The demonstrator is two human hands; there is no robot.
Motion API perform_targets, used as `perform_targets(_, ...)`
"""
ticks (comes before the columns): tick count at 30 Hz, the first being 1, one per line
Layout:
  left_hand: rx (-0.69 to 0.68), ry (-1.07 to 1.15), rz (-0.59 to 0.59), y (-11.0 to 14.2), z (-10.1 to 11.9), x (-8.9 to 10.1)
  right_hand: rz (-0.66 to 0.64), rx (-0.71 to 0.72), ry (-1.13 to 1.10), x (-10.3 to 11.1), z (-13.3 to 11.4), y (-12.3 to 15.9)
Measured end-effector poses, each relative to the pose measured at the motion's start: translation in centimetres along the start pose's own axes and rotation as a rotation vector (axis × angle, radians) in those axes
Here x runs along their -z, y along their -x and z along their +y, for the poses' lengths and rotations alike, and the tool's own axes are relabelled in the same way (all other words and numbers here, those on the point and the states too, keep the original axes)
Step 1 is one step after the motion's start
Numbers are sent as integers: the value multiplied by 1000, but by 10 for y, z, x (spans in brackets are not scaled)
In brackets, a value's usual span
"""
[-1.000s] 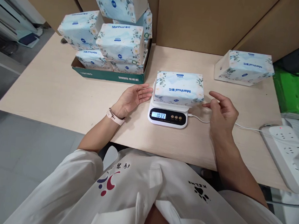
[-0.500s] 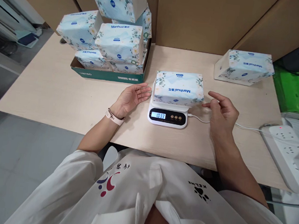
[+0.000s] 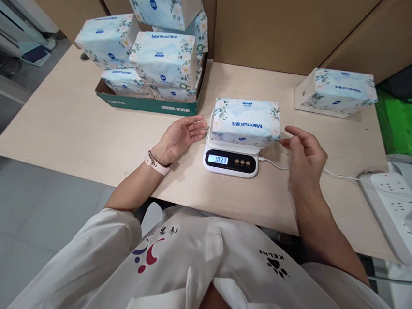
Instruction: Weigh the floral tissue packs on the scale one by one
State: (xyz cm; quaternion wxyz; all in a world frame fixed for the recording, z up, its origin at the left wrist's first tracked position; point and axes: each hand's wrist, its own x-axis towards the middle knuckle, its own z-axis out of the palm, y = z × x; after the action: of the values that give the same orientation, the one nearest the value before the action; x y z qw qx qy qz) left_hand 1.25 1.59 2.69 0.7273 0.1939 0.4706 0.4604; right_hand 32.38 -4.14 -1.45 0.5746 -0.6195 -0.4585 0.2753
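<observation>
A pale blue floral tissue pack (image 3: 246, 122) lies on a small white kitchen scale (image 3: 231, 162) whose display reads 1033. My left hand (image 3: 180, 136) rests palm up on the table just left of the pack, fingers spread, holding nothing. My right hand (image 3: 305, 156) hovers just right of the pack with fingers loosely curled and apart, empty, not touching it. A pale watch band sits on my left wrist.
A green cardboard tray (image 3: 148, 103) at the back left holds several stacked tissue packs (image 3: 163, 58). Another tissue pack (image 3: 336, 91) lies at the back right. A white cable (image 3: 338, 175) runs from the scale to a power strip (image 3: 398, 204). Cardboard walls stand behind; a green crate (image 3: 408, 128) is at right.
</observation>
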Motion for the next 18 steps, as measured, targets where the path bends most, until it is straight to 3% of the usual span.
perform_targets(5,-35,-24,-6,3,-2,-2,-270,-100,-179,-3,1,4)
perform_targets(8,-67,-79,-1,3,-5,-3,-401,-95,-164,-5,2,7)
perform_targets(14,-353,-330,-59,12,-12,-6,-404,-60,-70,-5,1,7)
perform_targets(18,-336,-435,-160,16,-16,-3,-399,-64,-59,-2,6,6)
